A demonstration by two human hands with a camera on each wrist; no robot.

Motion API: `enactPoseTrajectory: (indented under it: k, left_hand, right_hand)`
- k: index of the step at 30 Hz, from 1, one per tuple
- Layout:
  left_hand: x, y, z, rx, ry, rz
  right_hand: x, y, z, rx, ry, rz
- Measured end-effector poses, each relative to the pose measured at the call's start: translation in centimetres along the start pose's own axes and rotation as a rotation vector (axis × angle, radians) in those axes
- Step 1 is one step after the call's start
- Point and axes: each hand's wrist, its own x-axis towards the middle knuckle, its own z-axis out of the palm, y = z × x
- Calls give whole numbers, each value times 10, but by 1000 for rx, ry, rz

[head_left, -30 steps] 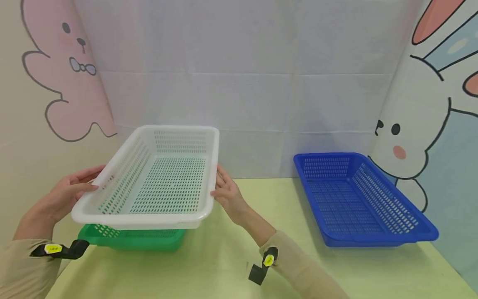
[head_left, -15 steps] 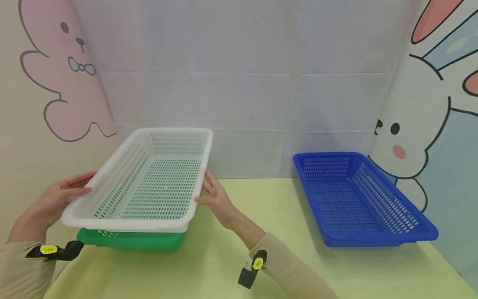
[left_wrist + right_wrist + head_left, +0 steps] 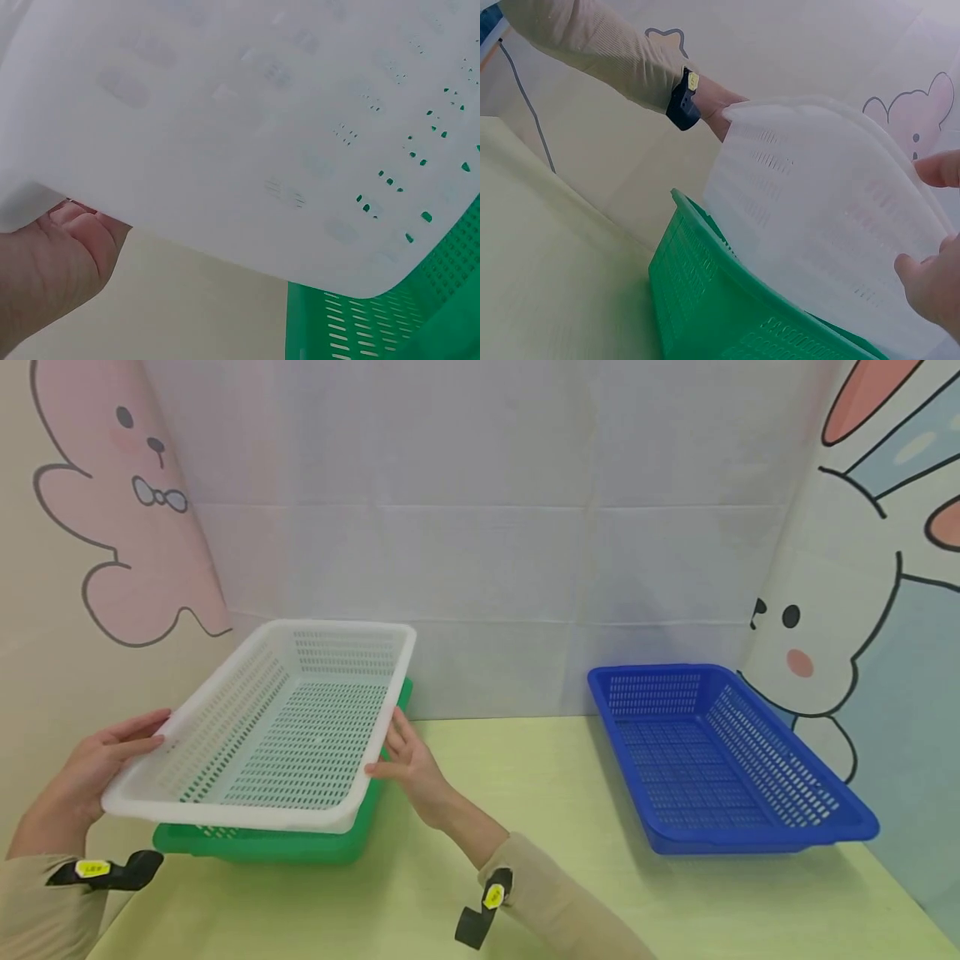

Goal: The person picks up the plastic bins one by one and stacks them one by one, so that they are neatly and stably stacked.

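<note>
From the head view, a white basket (image 3: 270,731) of perforated plastic, rectangular and shallow with a rolled rim, hangs tilted just above a green basket (image 3: 262,843) that sits on the pale green table (image 3: 525,827). Its near left corner dips lowest. The left hand (image 3: 90,768) holds the white basket's left long rim, fingers lying along the edge; the right hand (image 3: 408,764) holds the right long rim with fingers extended against the wall and the thumb near the rim. Nothing lies inside the white basket. Well apart to the right stands a blue basket (image 3: 720,760), also with nothing in it, and only this view shows it. Cartoon rabbit panels (image 3: 847,635) flank a white backdrop.

The left wrist view is filled by the white basket's underside (image 3: 247,135), blurred and close, with the green basket's slotted wall (image 3: 390,315) below right. Part of the left hand (image 3: 52,270) shows under the rim; how its fingers lie cannot be told here.

The right wrist view gives the gap the head view hides: the white basket (image 3: 817,217) rides above the green basket's rim (image 3: 727,262), its bottom over the opening. Right-hand fingertips (image 3: 930,281) press its wall, and the far sleeved left hand (image 3: 724,112) grips the opposite rim.
</note>
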Motion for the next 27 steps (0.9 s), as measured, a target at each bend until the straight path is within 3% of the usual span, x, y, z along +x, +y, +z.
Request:
enactPoseTrajectory:
  k: [8,27]
  left_hand:
    - [3,-10,-2,-40,57,-27]
    - [8,-34,-8,145,89,-64]
  right_hand:
    - [0,10,-1,10,10,7]
    - [-3,32,-5,-28,83,93]
